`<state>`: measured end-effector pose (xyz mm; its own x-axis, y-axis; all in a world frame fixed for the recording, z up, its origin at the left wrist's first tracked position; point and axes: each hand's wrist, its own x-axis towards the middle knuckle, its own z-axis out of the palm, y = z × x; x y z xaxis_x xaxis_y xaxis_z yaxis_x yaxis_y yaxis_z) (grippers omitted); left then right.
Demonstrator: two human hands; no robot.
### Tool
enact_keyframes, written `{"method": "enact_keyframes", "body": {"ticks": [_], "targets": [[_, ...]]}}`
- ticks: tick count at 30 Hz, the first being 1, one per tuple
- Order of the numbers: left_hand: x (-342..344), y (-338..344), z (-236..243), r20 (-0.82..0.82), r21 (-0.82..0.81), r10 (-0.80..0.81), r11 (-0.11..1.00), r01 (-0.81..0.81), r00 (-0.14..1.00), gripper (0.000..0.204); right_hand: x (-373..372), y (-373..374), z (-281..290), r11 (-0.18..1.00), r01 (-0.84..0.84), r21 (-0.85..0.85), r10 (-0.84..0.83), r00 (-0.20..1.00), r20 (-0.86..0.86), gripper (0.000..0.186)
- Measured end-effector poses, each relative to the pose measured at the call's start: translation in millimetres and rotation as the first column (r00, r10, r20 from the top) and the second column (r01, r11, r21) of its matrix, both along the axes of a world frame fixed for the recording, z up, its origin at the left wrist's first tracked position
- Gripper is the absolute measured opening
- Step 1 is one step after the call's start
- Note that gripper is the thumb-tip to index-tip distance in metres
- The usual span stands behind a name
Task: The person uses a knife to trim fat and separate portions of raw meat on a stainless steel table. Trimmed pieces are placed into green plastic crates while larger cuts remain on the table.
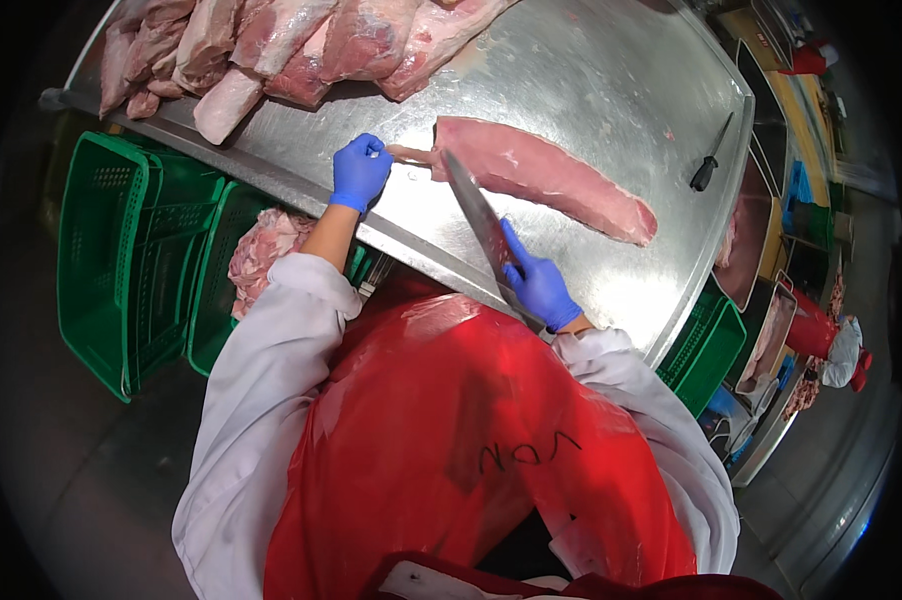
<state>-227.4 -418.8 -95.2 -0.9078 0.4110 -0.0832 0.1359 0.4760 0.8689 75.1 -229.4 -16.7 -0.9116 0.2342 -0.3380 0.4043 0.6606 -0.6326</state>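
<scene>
A long pink piece of boneless meat, like a loin (546,178), lies slantwise on the steel table (601,105). From its left end a thin strip of meat (409,154) stretches toward my left hand (361,172). That hand, in a blue glove, is closed in a pinch on the strip's end. My right hand (543,288), gloved in blue too, grips a long-bladed knife (478,212). The blade points up and left, its tip at the loin's left end by the base of the strip. The glove hides much of the knife's handle.
Large raw meat cuts (301,50) are heaped at the table's far left. A black-handled knife (706,170) lies on the right side. Green crates (101,260) stand below the left edge, one holding meat trimmings (266,250). Another green crate (706,345) and a person (836,345) are at right.
</scene>
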Motion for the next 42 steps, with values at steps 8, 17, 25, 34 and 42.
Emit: {"method": "enact_keyframes", "body": {"ticks": [8,17,25,34,42], "targets": [[-2,-14,6,-0.095,0.034,-0.042,0.998,0.045,0.995,0.015,-96,-8,-26,0.996,-0.005,0.091,0.013,0.996,-0.087,0.074],[-3,-149,94,-0.067,-0.042,-0.205,0.978,0.203,0.976,0.020,54,39,26,0.993,0.075,-0.093,-0.078,0.996,-0.033,0.079],[-35,-125,85,-0.030,-0.788,-0.725,0.441,0.430,0.688,0.065,131,143,-11,0.442,0.806,-0.395,-0.897,0.396,-0.196,0.081],[23,186,54,0.104,-0.361,-0.859,0.436,0.824,0.501,0.072,196,112,9,0.180,0.863,-0.472,-0.983,0.140,-0.117,0.085],[178,393,104,-0.028,-0.514,-0.992,0.121,0.849,0.125,0.072,249,84,-7,0.015,0.745,-0.667,-0.998,-0.028,-0.054,0.087]]}}
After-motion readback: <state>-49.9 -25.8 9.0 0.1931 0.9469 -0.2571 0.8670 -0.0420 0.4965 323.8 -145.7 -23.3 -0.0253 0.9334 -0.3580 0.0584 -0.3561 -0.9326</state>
